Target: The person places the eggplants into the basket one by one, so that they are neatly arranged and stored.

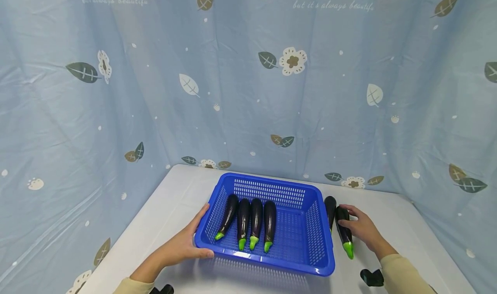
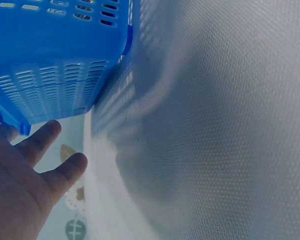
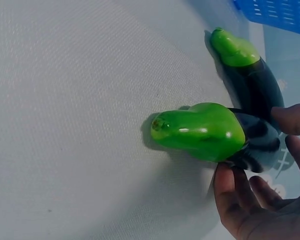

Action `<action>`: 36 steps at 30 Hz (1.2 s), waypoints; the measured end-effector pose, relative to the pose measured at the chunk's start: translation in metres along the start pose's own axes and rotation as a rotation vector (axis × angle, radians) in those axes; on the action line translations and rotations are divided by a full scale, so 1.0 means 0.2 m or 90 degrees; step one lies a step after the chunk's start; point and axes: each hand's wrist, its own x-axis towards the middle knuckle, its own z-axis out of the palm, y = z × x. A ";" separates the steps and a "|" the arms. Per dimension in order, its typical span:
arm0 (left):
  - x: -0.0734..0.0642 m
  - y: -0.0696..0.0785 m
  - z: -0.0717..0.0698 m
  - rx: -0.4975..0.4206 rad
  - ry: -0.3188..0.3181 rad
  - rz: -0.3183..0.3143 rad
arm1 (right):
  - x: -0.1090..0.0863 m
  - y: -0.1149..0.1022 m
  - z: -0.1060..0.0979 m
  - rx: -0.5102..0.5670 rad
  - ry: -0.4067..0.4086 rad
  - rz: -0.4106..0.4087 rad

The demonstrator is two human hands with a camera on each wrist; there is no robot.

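A blue plastic basket (image 1: 272,261) stands on the white table with several dark eggplants (image 1: 256,218) lying side by side in its left half, green ends toward me. My left hand (image 1: 182,244) rests at the basket's front left corner, thumb at the front rim and fingers along the left side; in the left wrist view its visible fingers (image 2: 65,175) are straight. To the right of the basket, my right hand (image 1: 363,227) grips an eggplant (image 3: 200,131) between thumb and fingers, its green end toward me. Another eggplant (image 3: 252,82) lies between it and the basket.
A black object (image 1: 372,278) shows by the right sleeve, and another dark piece (image 1: 167,289) by the left sleeve. A blue curtain (image 1: 240,112) with leaves and flowers hangs behind and beside the white table (image 1: 186,177).
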 end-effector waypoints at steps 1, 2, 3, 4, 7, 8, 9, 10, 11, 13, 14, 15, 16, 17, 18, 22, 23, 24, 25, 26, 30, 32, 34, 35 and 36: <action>0.00 0.00 0.00 0.001 0.000 -0.001 | 0.00 0.00 0.00 0.002 -0.001 0.001; 0.00 0.00 0.00 0.001 -0.001 -0.001 | 0.00 0.00 0.00 0.002 -0.002 0.001; 0.00 0.00 0.00 0.002 0.000 -0.002 | -0.01 0.00 0.00 0.002 -0.003 0.000; 0.00 0.00 0.00 0.002 0.000 -0.001 | -0.01 0.01 0.00 0.003 -0.003 0.001; 0.00 0.00 0.00 0.001 0.001 -0.001 | -0.01 0.01 0.00 0.009 -0.001 0.002; 0.00 0.00 0.00 0.000 0.002 0.000 | -0.01 0.02 0.00 0.008 -0.001 0.000; 0.00 0.00 0.00 -0.001 0.002 -0.001 | -0.01 0.02 0.00 0.010 0.000 0.000; 0.00 0.00 0.00 -0.001 0.002 0.000 | -0.01 0.02 0.00 0.012 0.001 0.000; 0.00 0.00 0.00 0.000 0.002 0.000 | -0.01 0.02 0.00 0.013 0.001 0.000; 0.00 0.00 0.00 0.001 0.003 0.000 | -0.01 0.03 0.00 0.014 0.003 -0.002; 0.00 0.00 0.00 0.000 0.003 0.000 | -0.01 0.03 0.00 0.015 0.004 -0.002; 0.00 0.00 0.00 0.000 0.003 0.000 | -0.01 0.03 0.01 0.016 0.005 0.001; 0.00 0.00 0.00 0.001 0.003 0.000 | -0.01 0.03 0.01 0.016 0.006 0.001; 0.00 0.00 0.00 0.000 0.002 0.001 | 0.00 0.04 0.01 0.016 0.007 0.003; 0.00 0.01 0.00 -0.001 0.002 0.001 | 0.00 0.04 0.01 0.017 0.008 0.004; 0.00 0.01 0.00 -0.003 0.001 0.003 | 0.00 0.03 0.01 0.018 0.013 0.013; 0.00 0.01 0.00 -0.003 0.002 0.004 | 0.00 0.03 0.01 0.020 0.014 0.014; 0.00 0.01 0.00 -0.002 0.002 0.004 | -0.01 0.03 0.01 0.020 0.015 0.015; 0.00 0.01 0.00 -0.002 0.002 0.003 | -0.01 0.03 0.01 0.020 0.016 0.016; 0.00 0.01 0.00 -0.001 0.003 0.003 | -0.01 0.03 0.01 0.021 0.017 0.017; 0.00 0.01 0.00 -0.003 0.002 0.001 | -0.02 0.02 0.02 0.019 0.021 0.019; 0.00 0.01 0.00 -0.004 0.002 0.000 | -0.02 0.02 0.02 0.018 0.022 0.020; 0.00 0.01 0.00 -0.008 0.000 0.001 | -0.01 0.02 0.02 0.016 0.022 0.020; 0.00 0.01 0.00 -0.011 -0.001 0.002 | -0.01 0.02 0.01 0.015 0.023 0.020; 0.00 0.01 0.00 -0.014 -0.002 0.002 | -0.01 0.02 0.01 0.015 0.023 0.021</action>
